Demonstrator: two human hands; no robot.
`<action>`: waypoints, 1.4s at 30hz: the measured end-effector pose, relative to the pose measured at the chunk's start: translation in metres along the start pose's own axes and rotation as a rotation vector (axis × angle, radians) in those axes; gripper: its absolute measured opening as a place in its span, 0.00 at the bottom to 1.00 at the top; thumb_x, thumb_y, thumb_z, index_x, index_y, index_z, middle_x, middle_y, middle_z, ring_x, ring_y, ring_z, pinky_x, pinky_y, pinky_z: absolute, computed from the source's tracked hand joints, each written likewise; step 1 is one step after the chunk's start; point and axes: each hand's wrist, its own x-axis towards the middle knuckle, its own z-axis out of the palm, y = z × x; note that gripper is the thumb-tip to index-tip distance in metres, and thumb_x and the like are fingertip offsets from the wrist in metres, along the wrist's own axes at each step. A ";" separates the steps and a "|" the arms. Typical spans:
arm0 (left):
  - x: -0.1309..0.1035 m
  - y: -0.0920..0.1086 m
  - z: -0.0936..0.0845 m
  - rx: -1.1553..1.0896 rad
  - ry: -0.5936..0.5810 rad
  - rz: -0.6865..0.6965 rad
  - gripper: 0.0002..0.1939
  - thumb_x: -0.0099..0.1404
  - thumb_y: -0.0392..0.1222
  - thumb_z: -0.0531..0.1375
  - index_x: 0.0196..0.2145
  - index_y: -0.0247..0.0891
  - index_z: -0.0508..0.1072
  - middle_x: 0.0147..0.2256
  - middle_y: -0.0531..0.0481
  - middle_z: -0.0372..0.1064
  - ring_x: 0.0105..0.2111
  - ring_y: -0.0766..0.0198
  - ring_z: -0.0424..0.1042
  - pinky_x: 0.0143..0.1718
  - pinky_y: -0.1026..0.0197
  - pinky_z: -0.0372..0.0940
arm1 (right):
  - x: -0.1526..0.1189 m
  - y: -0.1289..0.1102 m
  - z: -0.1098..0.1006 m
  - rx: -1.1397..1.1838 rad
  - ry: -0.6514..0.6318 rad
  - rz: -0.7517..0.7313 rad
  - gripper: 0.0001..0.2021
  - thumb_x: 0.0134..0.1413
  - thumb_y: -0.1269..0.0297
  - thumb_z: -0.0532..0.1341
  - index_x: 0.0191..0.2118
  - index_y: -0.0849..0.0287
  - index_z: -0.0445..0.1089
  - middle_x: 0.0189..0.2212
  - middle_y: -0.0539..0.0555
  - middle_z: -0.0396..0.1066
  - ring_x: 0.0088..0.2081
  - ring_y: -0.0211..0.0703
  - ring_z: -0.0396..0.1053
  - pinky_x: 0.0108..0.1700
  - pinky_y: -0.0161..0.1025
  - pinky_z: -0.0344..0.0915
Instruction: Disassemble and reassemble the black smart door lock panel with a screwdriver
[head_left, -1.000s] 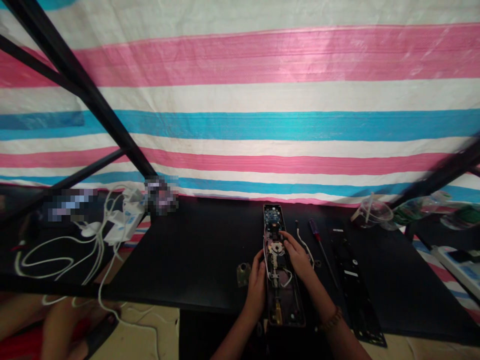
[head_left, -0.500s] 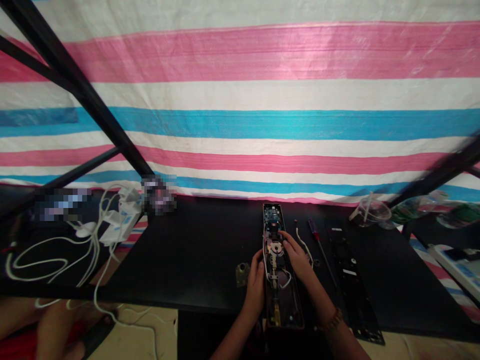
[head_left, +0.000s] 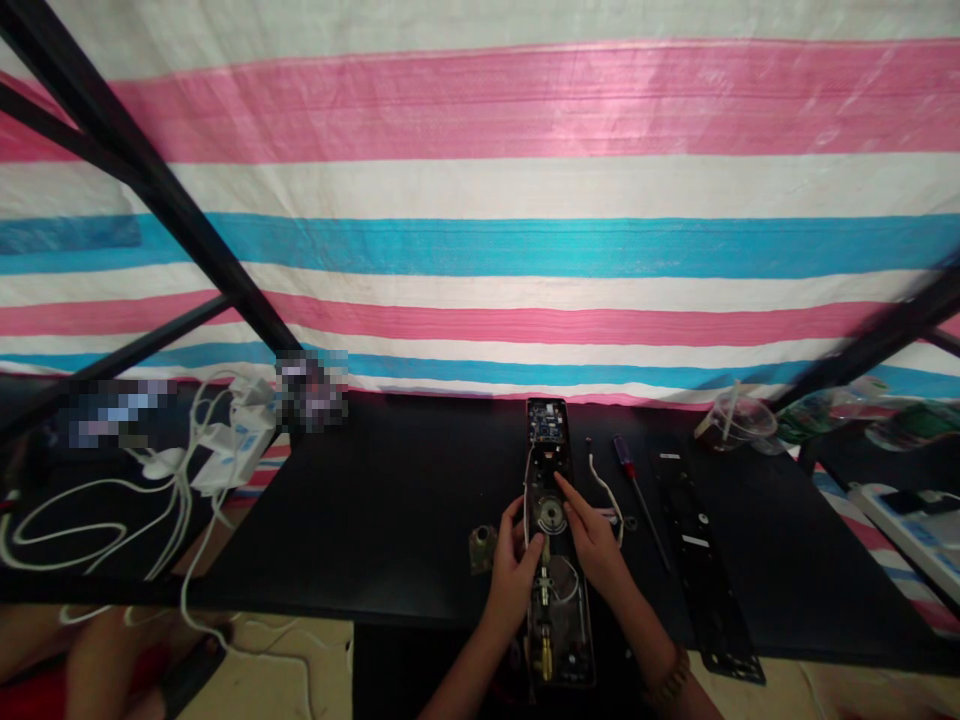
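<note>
A long, narrow electronic door lock (head_left: 574, 610) lies opened in front of me, its inside facing up. At its far end is a circuit board (head_left: 547, 422); a round metal disc (head_left: 551, 513) sits mid-length, and a brass-coloured shaft (head_left: 547, 655) lies near the close end. My left hand (head_left: 514, 565) grips the left edge, thumb laid over the inside beside the disc. My right hand (head_left: 596, 540) holds the right edge, its index finger reaching into the housing above the disc. Exactly what that fingertip touches is too small to tell.
Right of the lock lie a white cable (head_left: 605, 484), a screwdriver (head_left: 639, 495) and a long black cover plate (head_left: 699, 560). A small metal part (head_left: 481, 548) is on the left. Plastic cups (head_left: 739, 418) stand back right; white cables and a power strip (head_left: 234, 445) lie left, near another person's legs (head_left: 97, 660).
The lock's near end has shifted toward me and slightly left. My left thumb has come over onto the inside of the lock. My right index finger is now more stretched out.
</note>
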 end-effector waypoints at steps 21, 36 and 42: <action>0.001 -0.005 0.000 0.226 0.049 0.056 0.27 0.67 0.52 0.59 0.60 0.40 0.60 0.51 0.42 0.75 0.50 0.54 0.75 0.55 0.50 0.66 | -0.035 0.032 -0.089 -0.712 0.273 -0.083 0.12 0.63 0.64 0.56 0.46 0.58 0.75 0.42 0.61 0.74 0.44 0.54 0.72 0.50 0.54 0.70; 0.005 -0.004 0.001 0.321 0.075 0.162 0.24 0.67 0.50 0.58 0.57 0.40 0.63 0.54 0.41 0.72 0.54 0.54 0.73 0.58 0.51 0.64 | -0.021 -0.055 0.008 -0.599 0.145 -0.304 0.11 0.56 0.74 0.62 0.43 0.55 0.75 0.44 0.58 0.70 0.49 0.53 0.66 0.53 0.53 0.68; -0.003 0.003 0.004 0.381 0.100 0.141 0.23 0.69 0.50 0.56 0.58 0.39 0.63 0.54 0.40 0.72 0.54 0.54 0.73 0.57 0.49 0.65 | -0.027 -0.054 0.009 -0.656 0.218 -0.270 0.11 0.54 0.74 0.63 0.43 0.55 0.74 0.50 0.60 0.67 0.53 0.55 0.64 0.57 0.56 0.64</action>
